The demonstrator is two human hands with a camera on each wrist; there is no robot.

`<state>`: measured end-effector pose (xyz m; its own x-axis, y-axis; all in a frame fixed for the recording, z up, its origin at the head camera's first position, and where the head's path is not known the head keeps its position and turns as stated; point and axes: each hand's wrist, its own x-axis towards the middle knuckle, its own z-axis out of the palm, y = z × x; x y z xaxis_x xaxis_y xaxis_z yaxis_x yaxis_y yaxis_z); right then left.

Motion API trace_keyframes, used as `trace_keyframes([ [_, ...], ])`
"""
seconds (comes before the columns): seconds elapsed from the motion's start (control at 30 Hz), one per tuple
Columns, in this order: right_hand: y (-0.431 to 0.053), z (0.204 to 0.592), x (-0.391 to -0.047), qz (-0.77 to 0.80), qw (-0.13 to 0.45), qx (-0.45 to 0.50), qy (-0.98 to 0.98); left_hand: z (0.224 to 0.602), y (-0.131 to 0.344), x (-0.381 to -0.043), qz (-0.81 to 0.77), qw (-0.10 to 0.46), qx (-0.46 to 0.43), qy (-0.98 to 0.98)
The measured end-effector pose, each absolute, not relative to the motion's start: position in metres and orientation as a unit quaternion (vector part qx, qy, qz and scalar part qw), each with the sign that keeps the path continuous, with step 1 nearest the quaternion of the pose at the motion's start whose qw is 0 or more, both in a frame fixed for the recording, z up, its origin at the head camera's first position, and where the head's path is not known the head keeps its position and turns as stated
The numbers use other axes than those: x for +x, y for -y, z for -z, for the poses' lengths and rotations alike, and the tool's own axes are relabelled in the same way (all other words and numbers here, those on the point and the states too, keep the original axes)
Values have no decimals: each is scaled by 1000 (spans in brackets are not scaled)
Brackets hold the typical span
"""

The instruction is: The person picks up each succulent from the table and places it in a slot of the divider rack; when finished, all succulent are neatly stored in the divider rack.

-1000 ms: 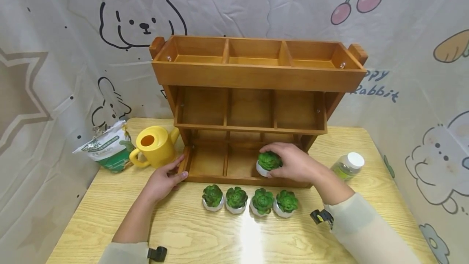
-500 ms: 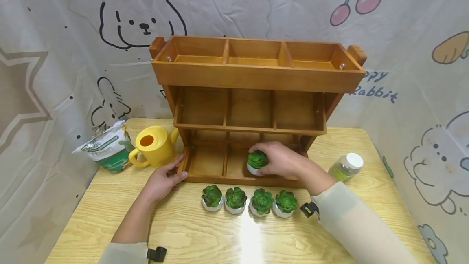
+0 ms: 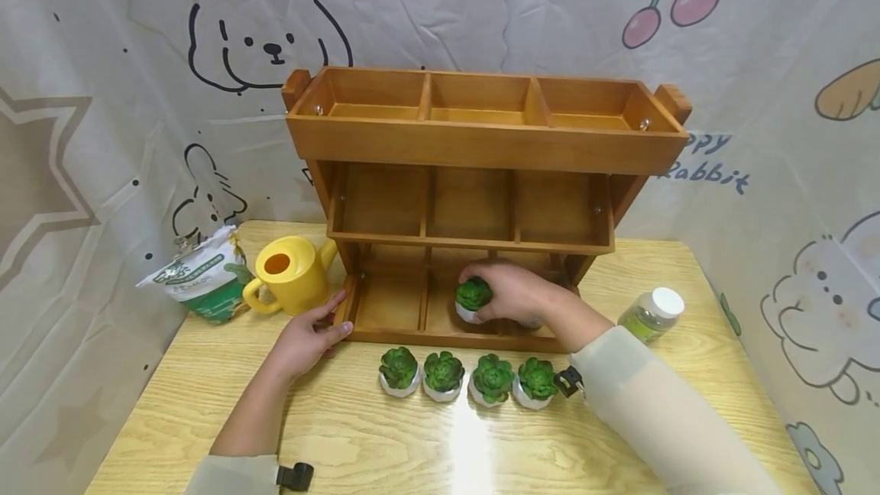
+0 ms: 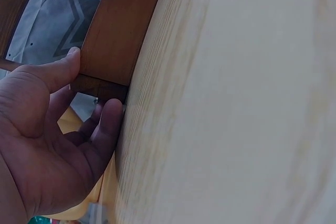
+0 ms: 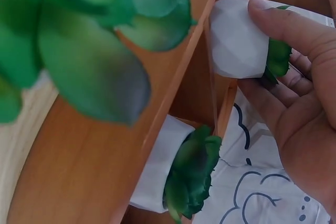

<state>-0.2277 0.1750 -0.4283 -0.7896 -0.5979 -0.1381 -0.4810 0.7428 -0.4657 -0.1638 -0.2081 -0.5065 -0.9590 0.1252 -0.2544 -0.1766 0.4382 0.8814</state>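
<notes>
A three-tier wooden planter shelf point(image 3: 481, 145) stands at the back of the table. My right hand point(image 3: 519, 296) grips a small succulent point(image 3: 473, 292) in a white faceted pot, in the middle compartment of the bottom tier; the right wrist view shows thumb and fingers about the pot point(image 5: 236, 38). A second potted succulent point(image 5: 191, 169) sits in the compartment to its right, largely hidden by my hand in the head view. My left hand point(image 3: 302, 342) holds the bottom tier's left end, its thumb on the wooden board point(image 4: 118, 30) and its fingers curled by the corner.
Several potted succulents point(image 3: 443, 373) line up on the table point(image 3: 371, 453) before the shelf. Left of it are a yellow watering can point(image 3: 296, 273) and a green-white bag point(image 3: 206, 277). A white-capped jar point(image 3: 653, 313) stands right. A printed curtain point(image 3: 440, 6) surrounds the table.
My right hand has moved left with the potted succulent, from near the divider further into the middle compartment. My left hand stays at the shelf's left end.
</notes>
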Motion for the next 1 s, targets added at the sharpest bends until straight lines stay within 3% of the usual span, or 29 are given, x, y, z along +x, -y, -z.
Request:
trace_keyframes([
  [1.0,-158,449,-238,176,140,-327,-918,509,209,-166,-517,145,-28,-843],
])
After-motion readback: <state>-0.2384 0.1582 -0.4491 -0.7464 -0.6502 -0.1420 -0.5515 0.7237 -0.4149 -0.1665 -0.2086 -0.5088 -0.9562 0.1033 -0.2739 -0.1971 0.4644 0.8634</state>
